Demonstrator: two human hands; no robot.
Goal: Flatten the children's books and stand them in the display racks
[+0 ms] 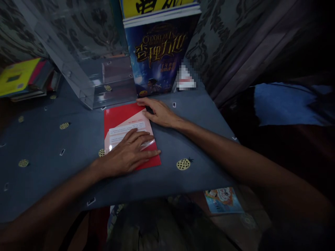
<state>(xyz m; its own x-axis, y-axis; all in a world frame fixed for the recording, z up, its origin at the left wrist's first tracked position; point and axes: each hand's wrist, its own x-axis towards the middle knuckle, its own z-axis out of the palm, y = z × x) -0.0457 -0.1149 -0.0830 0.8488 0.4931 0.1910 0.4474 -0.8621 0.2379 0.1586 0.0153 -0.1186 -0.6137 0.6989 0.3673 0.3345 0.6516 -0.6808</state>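
Observation:
A thin red book [115, 116] lies on the tablecloth with a pink panel and white text blocks on its cover. Glare at the lower left of the panel makes the surface look glossy. Across the lower part of the cover my left hand [128, 150] rests flat, fingers spread and partly hiding the print. My right hand [159, 112] touches the book's upper right corner and edge, its index finger stretched out and its thumb apart. Just behind that hand stands a dark blue book [159, 59] with gold lettering, upright in front of other books.
A clear acrylic stand [86, 92] is behind the red book. Stacked books [22, 78] lie at the back left of the blue patterned tablecloth [78, 139]. A pale pixelated object [186, 78] sits beside the upright books. Below the table's front edge is another book [223, 200].

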